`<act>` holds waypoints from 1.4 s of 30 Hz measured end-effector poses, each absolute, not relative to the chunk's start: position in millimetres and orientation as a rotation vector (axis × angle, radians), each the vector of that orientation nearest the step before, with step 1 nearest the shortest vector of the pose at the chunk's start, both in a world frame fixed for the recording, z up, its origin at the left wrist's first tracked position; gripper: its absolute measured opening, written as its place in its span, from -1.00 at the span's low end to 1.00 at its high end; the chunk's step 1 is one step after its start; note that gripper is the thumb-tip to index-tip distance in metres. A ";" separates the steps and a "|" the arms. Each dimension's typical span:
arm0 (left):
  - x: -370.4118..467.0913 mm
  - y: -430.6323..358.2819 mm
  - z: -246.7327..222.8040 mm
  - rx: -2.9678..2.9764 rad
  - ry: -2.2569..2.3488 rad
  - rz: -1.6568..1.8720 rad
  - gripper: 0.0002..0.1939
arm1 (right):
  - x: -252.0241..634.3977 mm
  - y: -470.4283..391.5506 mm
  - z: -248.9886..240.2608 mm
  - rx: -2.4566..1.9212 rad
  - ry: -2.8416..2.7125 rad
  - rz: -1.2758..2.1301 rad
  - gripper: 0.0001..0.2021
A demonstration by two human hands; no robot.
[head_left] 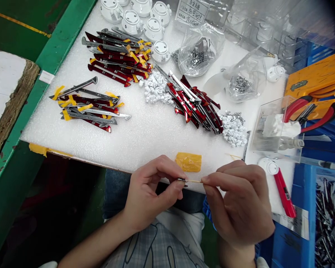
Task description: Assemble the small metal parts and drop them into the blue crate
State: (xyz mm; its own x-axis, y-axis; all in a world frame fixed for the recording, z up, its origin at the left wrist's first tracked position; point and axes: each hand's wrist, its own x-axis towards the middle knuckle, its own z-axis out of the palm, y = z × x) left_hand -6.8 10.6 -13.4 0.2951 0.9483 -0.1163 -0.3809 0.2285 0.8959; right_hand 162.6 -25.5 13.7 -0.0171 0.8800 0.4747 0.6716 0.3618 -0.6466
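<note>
Near the front edge of the white foam sheet (pixel 100 143), my left hand (pixel 153 190) pinches a small dark part (pixel 182 180) between thumb and forefinger. My right hand (pixel 237 201) is closed on a thin wooden toothpick (pixel 194 181), whose tip meets the small part. Just beyond my fingers lies a piece of yellow tape (pixel 188 162) with a wet-looking clear smear on it. Several red and silver blade-shaped parts (pixel 195 104) are heaped ahead, beside small white pieces (pixel 156 88) and more white pieces (pixel 236 130).
Taped blade parts lie in a left pile (pixel 89 106) and a farther pile (pixel 120 56). White round pots (pixel 132 22) stand at the back, near bags of tiny metal parts (pixel 199 56). On the right are a clear box (pixel 279 130), red-handled pliers (pixel 324 119), a red marker-like tube (pixel 284 193) and a blue bin (pixel 309 223).
</note>
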 end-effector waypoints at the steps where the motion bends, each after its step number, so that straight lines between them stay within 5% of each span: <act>1: -7.1 10.7 -13.4 0.889 0.794 1.060 -0.82 | 162.7 -25.6 13.8 -1.377 -1.755 0.298 -0.82; 42: -6.3 12.4 -10.1 0.900 0.822 1.052 -0.77 | 187.7 -26.3 -4.4 -1.572 -1.570 0.070 -0.77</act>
